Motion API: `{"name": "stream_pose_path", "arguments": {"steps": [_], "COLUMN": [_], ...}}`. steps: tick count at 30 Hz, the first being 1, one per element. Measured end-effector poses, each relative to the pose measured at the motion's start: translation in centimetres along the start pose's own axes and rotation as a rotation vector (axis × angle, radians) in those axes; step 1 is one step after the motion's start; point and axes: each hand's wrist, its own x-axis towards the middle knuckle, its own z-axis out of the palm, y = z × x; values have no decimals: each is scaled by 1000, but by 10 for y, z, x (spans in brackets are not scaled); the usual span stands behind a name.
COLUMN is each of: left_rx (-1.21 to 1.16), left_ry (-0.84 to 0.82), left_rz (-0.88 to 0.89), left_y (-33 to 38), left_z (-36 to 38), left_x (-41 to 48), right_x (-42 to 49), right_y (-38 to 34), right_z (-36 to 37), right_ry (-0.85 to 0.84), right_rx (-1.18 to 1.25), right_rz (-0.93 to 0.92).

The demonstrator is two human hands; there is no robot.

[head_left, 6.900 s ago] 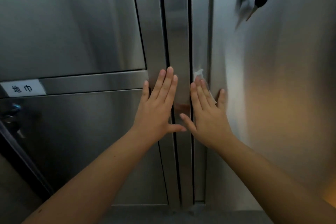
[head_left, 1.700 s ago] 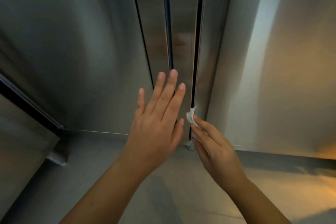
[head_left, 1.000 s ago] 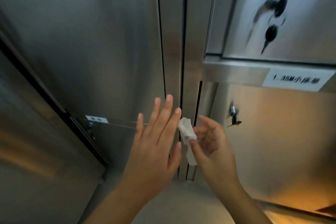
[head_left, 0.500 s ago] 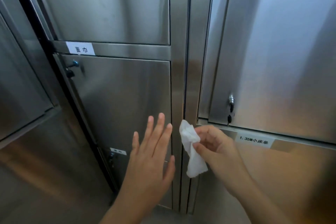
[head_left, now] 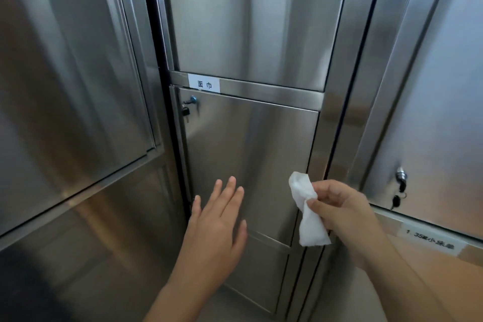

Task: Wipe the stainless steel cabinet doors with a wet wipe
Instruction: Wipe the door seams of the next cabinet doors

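I see my right hand [head_left: 342, 213] pinching the white wipe [head_left: 308, 213], which hangs below my fingertips before the cabinet door [head_left: 251, 154], while my left hand [head_left: 218, 222] spreads flat, fingers straight, beside it.

Single head-worn wide-angle view, facing forward and slightly down, close to the stainless steel cabinet doors [head_left: 251, 154], both forearms entering from the bottom edge, door frames bowed by the lens, no second view.
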Motion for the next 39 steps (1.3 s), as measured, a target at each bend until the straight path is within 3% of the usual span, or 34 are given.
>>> {"name": "stream_pose_path", "arguments": {"steps": [7,16,34,39], "left_rx": [131,189,202,221], "left_ry": [2,48,275,418], "left_rz": [-47,46,168,242], "left_y": [-78,-161,-238,-250], "left_z": [-45,-99,-120,-146], "left_x": [13,66,239,310], "right_x": [24,69,214,265], "right_y": [-29,-67,-148,-189], "right_z": [90,187,254,262], "right_ry": [-19,-11,-17,-17], "right_rx": [15,-53,-181,-228], "right_rz": [-31,-152,-479,-610]}}
